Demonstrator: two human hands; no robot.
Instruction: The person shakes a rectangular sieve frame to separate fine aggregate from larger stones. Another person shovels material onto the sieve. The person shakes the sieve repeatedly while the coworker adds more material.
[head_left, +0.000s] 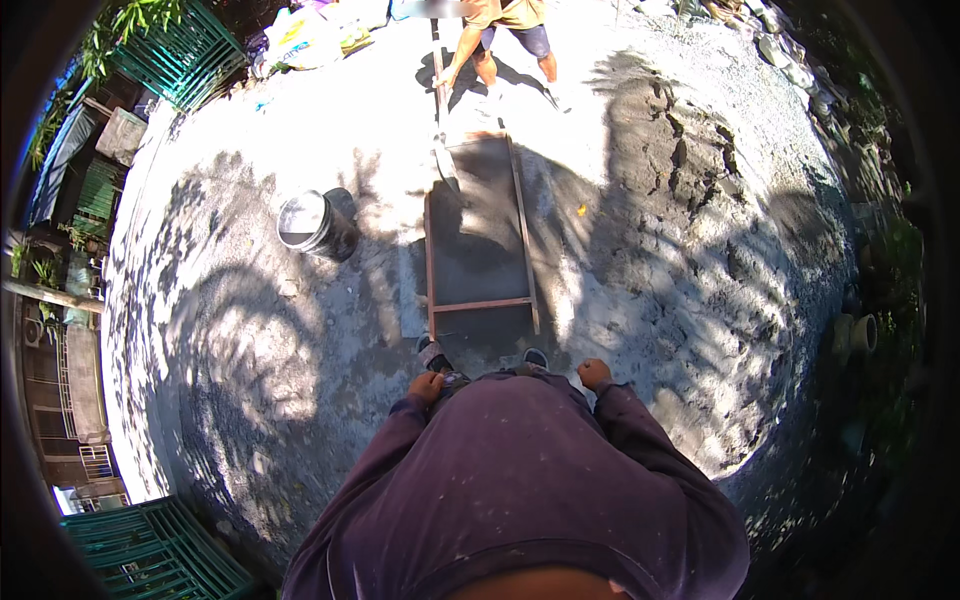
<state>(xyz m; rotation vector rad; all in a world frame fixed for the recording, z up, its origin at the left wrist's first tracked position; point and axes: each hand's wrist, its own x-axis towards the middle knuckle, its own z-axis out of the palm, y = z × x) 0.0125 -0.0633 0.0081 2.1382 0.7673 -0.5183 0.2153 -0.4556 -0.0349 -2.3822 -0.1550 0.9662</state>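
Note:
My left hand (426, 386) hangs by my left thigh with its fingers curled; whether they hold anything is hidden. On the other side, my right hand (594, 373) is closed in a loose fist, and nothing shows in it. Before my feet lies a narrow wooden form (484, 304) on the ground, with a crosspiece near me. Smooth, wet-looking grey concrete (484, 274) fills it, partly in shade. At its far end a co-worker (517, 22) grips the handle of a shovel (437, 67), its blade down at the form's left side.
A bucket (330, 229) with grey contents stands left of the form. To the right spreads a cracked heap of grey sand or mix (686, 157). Green slatted structures (180, 52) and sacks (304, 37) sit at the far left. Pots (864, 334) line the right edge.

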